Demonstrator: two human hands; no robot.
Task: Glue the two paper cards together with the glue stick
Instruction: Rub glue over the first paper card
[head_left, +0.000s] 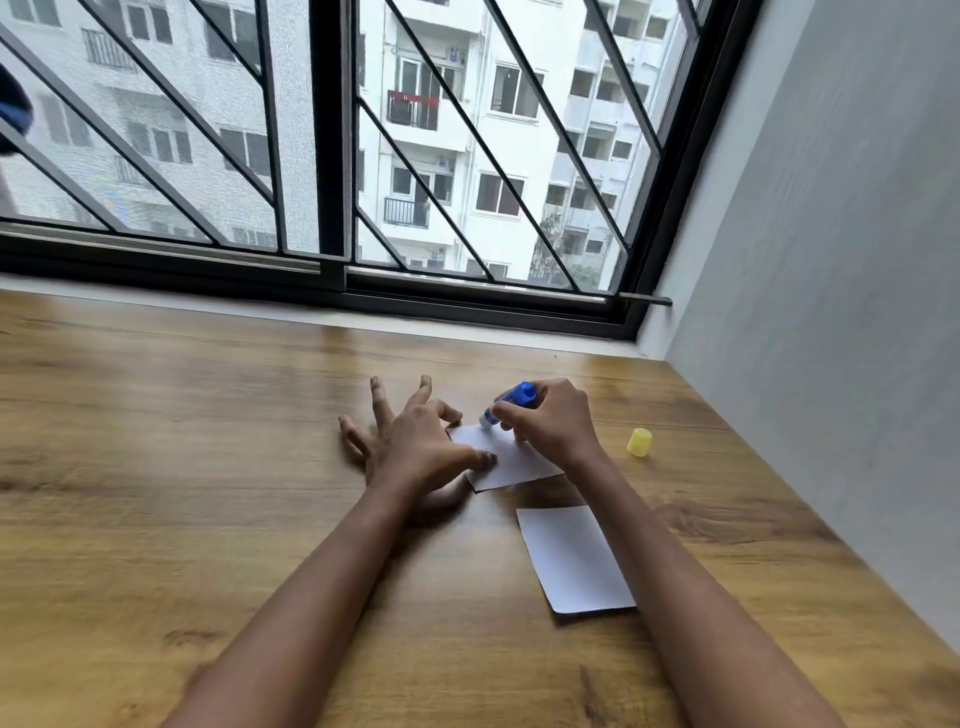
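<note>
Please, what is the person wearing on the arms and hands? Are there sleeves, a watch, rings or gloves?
Nothing visible. The left forearm and right forearm are bare to the picture edge, no sleeves in view. The left hand and right hand have no gloves; no watch, bracelet or ring is seen.

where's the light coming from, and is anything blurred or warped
head view: daylight from the window casts soft shadows toward the camera under the left hand and far card; table edges smear; right hand and glue stick look sharp; the wide lens tilts the wall.
</note>
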